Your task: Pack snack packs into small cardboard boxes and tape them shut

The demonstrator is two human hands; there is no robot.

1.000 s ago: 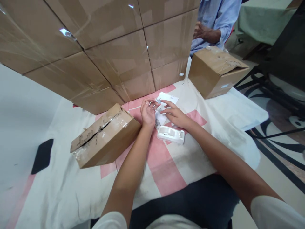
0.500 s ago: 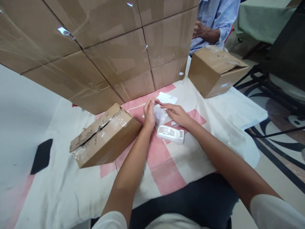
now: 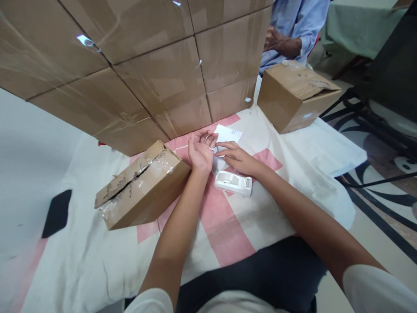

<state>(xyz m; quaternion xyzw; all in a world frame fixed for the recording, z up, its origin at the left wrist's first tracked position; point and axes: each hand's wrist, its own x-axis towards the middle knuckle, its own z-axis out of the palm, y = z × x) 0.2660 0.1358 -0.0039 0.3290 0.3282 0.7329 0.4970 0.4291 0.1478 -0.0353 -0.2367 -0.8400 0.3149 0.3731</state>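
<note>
My left hand [image 3: 199, 153] and my right hand [image 3: 239, 157] meet over a small crumpled piece of white paper or clear tape [image 3: 216, 161] on the pink and white cloth [image 3: 228, 226]. The left hand's fingers curl round its edge, and the right hand's fingers pinch it from the other side. A white tape dispenser [image 3: 233, 182] lies just below the right hand. White paper sheets [image 3: 228, 134] lie beyond the hands. A taped cardboard box [image 3: 141, 189] with a torn top seam rests against my left wrist.
A tall stack of taped cardboard boxes [image 3: 146, 65] walls off the back. Another cardboard box [image 3: 295, 95] sits at the right rear. A person in a blue shirt [image 3: 293, 26] sits behind it. Black cables [image 3: 374, 178] run over the floor at right.
My left hand has turned, its fingers now curled over the small white piece, and my right hand has slid slightly closer. The boxes and dispenser have stayed put.
</note>
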